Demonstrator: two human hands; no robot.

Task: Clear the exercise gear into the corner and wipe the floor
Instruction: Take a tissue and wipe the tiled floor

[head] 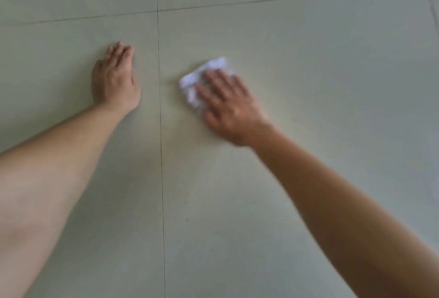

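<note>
A crumpled white cloth [202, 76] lies on the pale tiled floor [308, 60], right of a dark grout line. My right hand [230, 107] presses down on the cloth with fingers spread, covering its near part; the hand is blurred. My left hand [114, 79] rests flat on the floor left of the grout line, fingers together, holding nothing. No exercise gear is in view.
Grout lines [159, 83] cross the floor, one running away from me between my hands and one across the far side. A few small dark specks [187, 202] dot the tile near me.
</note>
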